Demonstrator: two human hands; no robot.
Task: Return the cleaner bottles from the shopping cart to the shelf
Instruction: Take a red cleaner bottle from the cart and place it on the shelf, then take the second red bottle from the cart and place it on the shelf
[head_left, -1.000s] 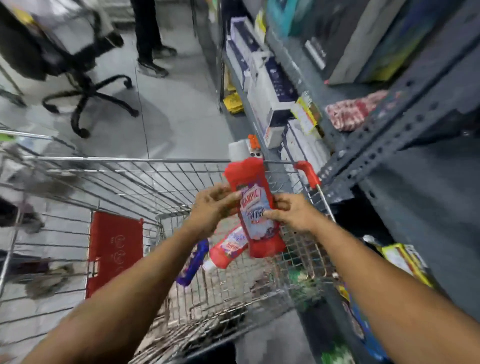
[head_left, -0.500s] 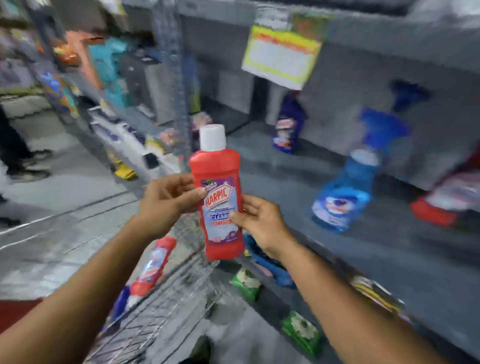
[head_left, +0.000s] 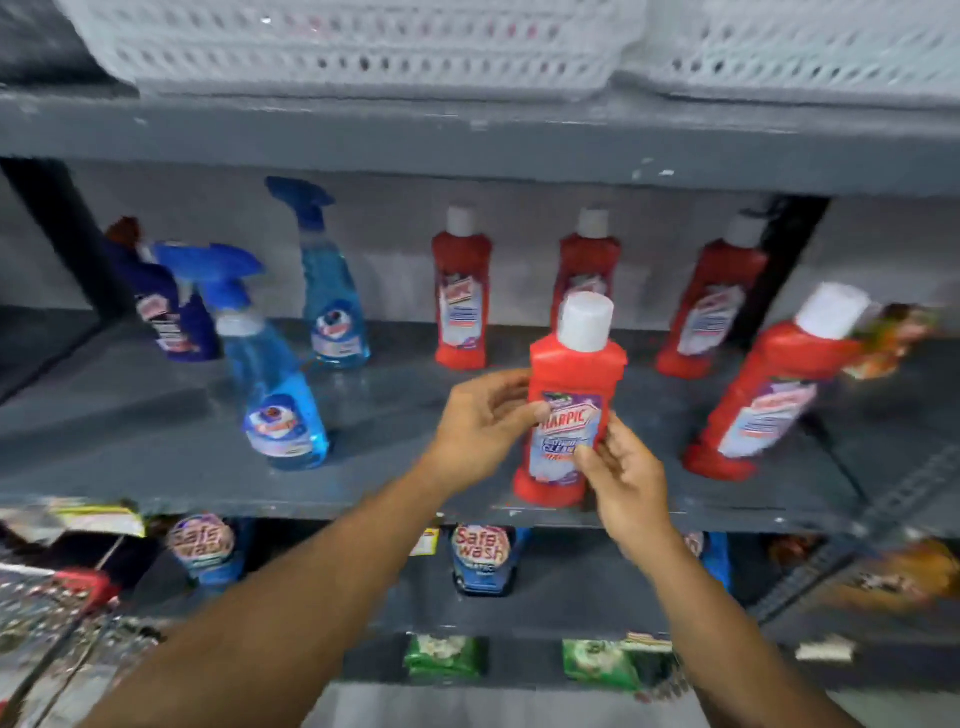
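The red Harpic bottle (head_left: 570, 400) is standing upright at the front edge of the grey shelf (head_left: 156, 447). The left hand (head_left: 480, 423) and right hand (head_left: 623, 480) are grasping its label from opposite sides. 4 red bottles and 3 blue sprayers are standing around it.

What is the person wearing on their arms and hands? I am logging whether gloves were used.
Nothing that shows. The left hand and right hand are bare, with no gloves, rings, watch or bands in view. Both forearms are bare up to the frame's lower edge, so no sleeve is visible. The picture is somewhat blurred.
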